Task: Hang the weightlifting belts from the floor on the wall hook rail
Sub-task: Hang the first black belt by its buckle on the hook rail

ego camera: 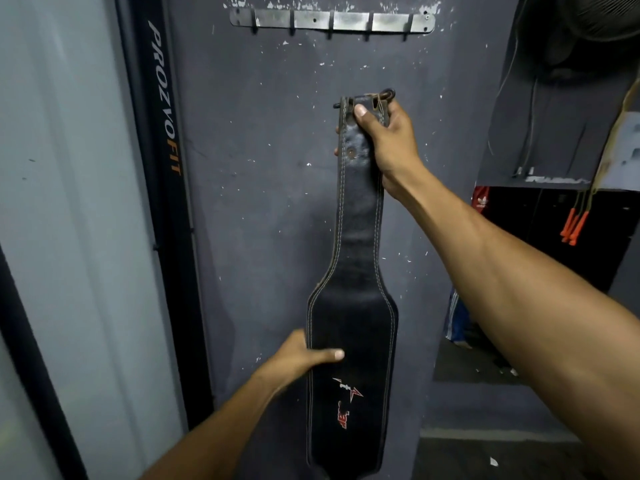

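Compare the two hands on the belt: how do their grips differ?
The right hand holds the belt high, at its narrow buckle end; the left hand holds it low, at the wide part. The right hand wraps the whole strap, thumb across the front; the left hand pinches only the left edge, thumb lying flat on the front. Both grip the same belt, which hangs upright below the hook rail and is not yet on a hook.

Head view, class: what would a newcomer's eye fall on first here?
First, the long black belt held upright mid-frame, the right hand gripping its buckle end and the left hand its wide part. Above it, the bare metal hook rail on the grey wall.
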Available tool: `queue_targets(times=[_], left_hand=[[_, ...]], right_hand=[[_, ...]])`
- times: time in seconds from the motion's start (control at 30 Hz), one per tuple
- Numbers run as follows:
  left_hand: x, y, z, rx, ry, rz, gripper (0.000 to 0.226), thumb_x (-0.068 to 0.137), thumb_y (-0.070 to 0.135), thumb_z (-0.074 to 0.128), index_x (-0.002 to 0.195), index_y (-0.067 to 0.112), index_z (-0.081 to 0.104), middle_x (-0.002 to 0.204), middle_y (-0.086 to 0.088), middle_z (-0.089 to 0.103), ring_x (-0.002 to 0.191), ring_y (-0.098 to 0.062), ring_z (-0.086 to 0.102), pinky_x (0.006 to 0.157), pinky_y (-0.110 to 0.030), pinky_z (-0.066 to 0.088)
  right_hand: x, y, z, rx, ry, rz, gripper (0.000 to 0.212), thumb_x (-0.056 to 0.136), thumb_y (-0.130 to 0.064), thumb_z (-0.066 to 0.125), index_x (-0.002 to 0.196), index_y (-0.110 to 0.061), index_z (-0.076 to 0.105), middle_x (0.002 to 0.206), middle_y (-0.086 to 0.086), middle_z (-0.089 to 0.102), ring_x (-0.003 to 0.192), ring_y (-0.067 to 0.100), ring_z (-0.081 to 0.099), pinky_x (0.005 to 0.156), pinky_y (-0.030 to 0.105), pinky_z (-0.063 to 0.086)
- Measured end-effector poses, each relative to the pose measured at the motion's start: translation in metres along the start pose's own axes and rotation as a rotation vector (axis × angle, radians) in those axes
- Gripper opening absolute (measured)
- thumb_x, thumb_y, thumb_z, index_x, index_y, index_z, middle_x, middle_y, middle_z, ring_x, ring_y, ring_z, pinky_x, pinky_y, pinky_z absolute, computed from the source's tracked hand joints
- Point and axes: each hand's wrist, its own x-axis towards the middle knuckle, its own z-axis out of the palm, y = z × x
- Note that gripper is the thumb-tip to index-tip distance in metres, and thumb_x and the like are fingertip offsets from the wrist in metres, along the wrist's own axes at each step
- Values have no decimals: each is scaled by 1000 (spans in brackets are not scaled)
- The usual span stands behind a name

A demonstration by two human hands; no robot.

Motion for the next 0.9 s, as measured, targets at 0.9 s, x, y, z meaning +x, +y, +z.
queue_targets(times=[0.9], left_hand=[[30, 22, -17, 75, -34, 41, 38, 80, 9, 84, 116, 10, 72, 114, -4, 78, 108, -17, 74, 96, -26, 57]], right_hand=[[11, 25, -20, 70, -44, 40, 15, 101, -14, 65, 114, -8, 63, 95, 17, 76, 89, 35, 76, 78, 57, 63]])
